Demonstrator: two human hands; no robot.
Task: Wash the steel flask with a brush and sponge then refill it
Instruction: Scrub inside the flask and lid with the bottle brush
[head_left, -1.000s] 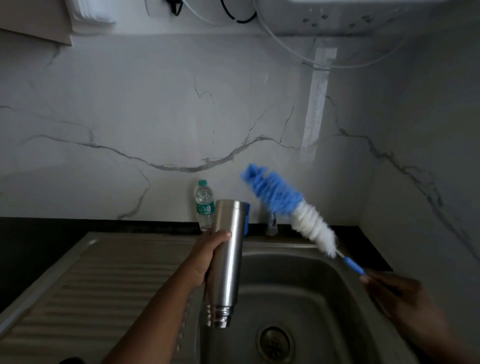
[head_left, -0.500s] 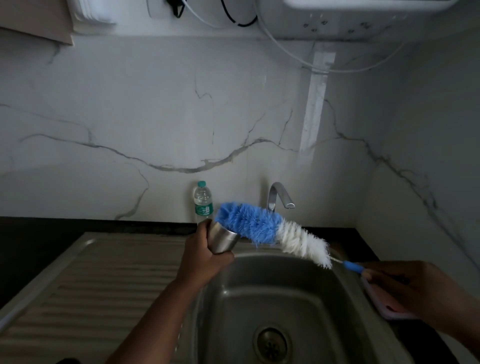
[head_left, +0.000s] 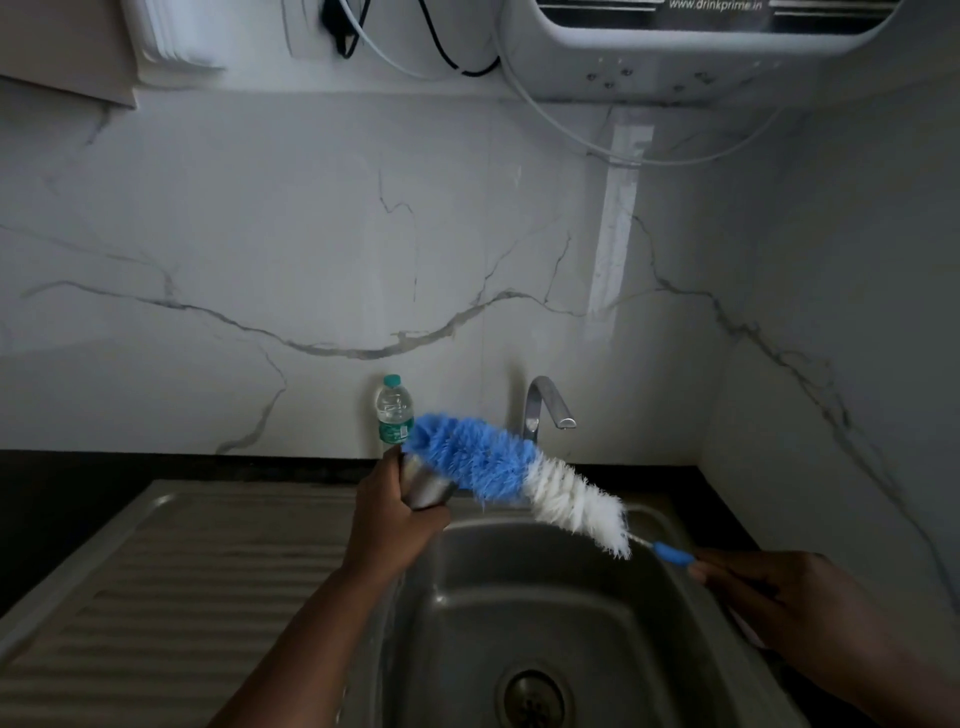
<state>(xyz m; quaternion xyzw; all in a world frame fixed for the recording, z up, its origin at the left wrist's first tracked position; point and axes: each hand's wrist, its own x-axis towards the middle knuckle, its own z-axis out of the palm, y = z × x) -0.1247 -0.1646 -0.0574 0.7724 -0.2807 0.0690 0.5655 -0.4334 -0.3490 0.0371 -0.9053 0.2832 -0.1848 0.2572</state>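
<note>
My left hand (head_left: 392, 512) grips the steel flask (head_left: 425, 483) over the left edge of the sink basin, and only a short shiny part of the flask shows above my fingers. My right hand (head_left: 769, 597) holds the blue handle of a long bottle brush (head_left: 511, 475). Its blue bristle tip lies at the flask's upper end, and the white bristles trail back towards my right hand. Whether the tip is inside the flask's mouth is hidden by the bristles.
The steel sink (head_left: 545, 613) has a drain (head_left: 532, 699) at the bottom and a ribbed drainboard (head_left: 171, 582) to its left. A tap (head_left: 545, 410) and a small plastic water bottle (head_left: 393, 410) stand at the back wall. A white water purifier (head_left: 691, 47) hangs overhead.
The flask went from hanging mouth-down to tilted with its end towards the brush. The brush swung down and left until its blue tip met the flask. In the last half second little moved.
</note>
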